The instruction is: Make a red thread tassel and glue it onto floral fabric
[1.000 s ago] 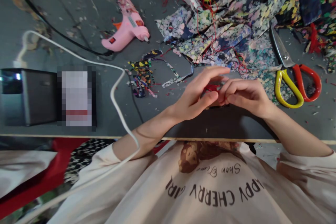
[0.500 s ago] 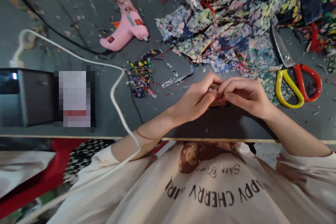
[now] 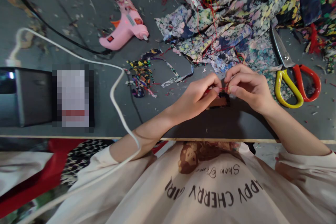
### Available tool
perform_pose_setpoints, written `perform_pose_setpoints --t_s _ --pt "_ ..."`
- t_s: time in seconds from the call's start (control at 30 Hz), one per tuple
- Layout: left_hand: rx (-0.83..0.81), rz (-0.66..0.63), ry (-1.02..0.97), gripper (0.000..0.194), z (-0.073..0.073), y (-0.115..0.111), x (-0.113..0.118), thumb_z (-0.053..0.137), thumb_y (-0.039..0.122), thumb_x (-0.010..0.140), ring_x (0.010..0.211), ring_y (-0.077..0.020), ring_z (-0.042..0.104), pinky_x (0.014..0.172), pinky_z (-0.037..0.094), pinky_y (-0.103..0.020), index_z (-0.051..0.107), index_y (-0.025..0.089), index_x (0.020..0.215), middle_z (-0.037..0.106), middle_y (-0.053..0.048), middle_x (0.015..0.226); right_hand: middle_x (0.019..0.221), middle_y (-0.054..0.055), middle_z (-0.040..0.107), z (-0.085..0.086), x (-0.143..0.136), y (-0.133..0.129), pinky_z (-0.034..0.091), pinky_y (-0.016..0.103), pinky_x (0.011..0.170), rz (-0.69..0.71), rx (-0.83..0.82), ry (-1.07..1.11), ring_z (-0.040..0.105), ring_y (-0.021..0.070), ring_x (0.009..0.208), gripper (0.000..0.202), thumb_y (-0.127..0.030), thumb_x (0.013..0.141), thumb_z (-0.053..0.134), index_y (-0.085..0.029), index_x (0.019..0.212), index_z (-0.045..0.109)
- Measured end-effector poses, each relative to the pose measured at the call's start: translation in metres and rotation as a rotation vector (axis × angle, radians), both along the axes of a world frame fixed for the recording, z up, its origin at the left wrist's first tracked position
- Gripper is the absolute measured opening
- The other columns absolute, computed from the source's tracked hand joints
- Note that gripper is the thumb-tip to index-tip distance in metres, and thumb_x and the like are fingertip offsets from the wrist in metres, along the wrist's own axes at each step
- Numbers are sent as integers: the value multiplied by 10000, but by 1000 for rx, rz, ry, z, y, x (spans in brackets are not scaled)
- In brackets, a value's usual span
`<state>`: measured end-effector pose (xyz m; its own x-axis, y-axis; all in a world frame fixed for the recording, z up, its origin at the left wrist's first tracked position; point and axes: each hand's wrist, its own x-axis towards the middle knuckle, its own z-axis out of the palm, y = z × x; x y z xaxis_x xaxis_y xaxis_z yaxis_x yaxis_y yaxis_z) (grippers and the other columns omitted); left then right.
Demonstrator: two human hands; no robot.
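Between my two hands runs a short stretch of red cord. My left hand pinches one end of it between thumb and fingertips. At the other end, the thumb and forefinger of my right hand are closed on the cord. Just below the fingertips, a small brown piece with a dark edge lies on the grey table. Floral fabric scraps are heaped beyond my hands.
Scissors with yellow and red handles lie right of my right hand. A pink glue gun rests at the upper left. A white cable crosses my left forearm. Small cut strips lie left of my left hand.
My hands have drawn slightly apart, and the red cord now shows between them. The fingers of my right hand have lifted, and the brown piece below is more visible.
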<state>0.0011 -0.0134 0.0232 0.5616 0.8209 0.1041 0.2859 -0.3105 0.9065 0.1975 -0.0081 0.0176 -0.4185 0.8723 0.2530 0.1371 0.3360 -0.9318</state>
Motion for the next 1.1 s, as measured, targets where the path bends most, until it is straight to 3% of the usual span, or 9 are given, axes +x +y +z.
perform_pose_setpoints --t_s 0.2,0.3,0.43,0.5,0.67,0.83,0.97,1.1 --pt "14 136 -21 128 -5 1 -1 430 243 934 597 -83 427 594 376 -218 465 199 819 477 30 704 884 35 659 -1 7 4 521 336 778 -124 11 -99 624 156 845 241 -364 881 618 -195 713 651" --pt "-13 234 -11 124 -6 1 -1 430 274 923 573 -87 398 559 348 -221 457 210 820 437 36 671 904 35 657 -8 12 7 523 386 866 -249 62 -103 637 183 911 207 -330 902 585 -206 743 631" --pt "-58 318 -55 131 -9 2 -2 447 307 911 574 -96 395 547 341 -236 461 217 817 454 28 670 1184 60 607 -19 17 11 510 377 954 -490 111 -83 599 196 1097 128 -331 966 471 -262 980 578" --pt "-79 335 -100 132 -12 3 -2 453 310 908 574 -93 401 545 343 -237 458 218 814 484 23 688 1279 73 557 -21 16 10 516 357 947 -533 136 -121 575 198 1142 160 -364 982 434 -289 1087 528" --pt "-114 315 -136 159 -18 4 -3 443 347 922 573 -97 428 527 363 -237 434 224 822 504 18 697 1247 85 571 -14 6 3 529 388 918 -456 214 -111 589 218 1135 169 -346 964 469 -284 1108 533" --pt "-88 249 -107 172 -13 2 -2 429 358 949 593 -100 461 528 381 -231 443 222 845 512 13 715 1097 78 636 -6 -5 -7 487 431 940 -229 343 -273 611 220 1061 101 -247 929 525 -229 877 610" --pt "-59 216 -128 98 -9 1 -1 458 262 928 582 -84 440 532 362 -214 482 208 850 494 26 706 1013 67 608 -11 -12 -11 468 396 830 -235 451 -342 583 203 950 83 -294 904 593 -221 912 630" --pt "-65 194 -158 91 -10 2 -1 475 235 911 561 -71 434 521 358 -198 505 194 835 489 35 688 910 42 605 -14 -14 -10 443 369 792 -230 416 -317 569 179 872 81 -275 910 593 -218 858 621"
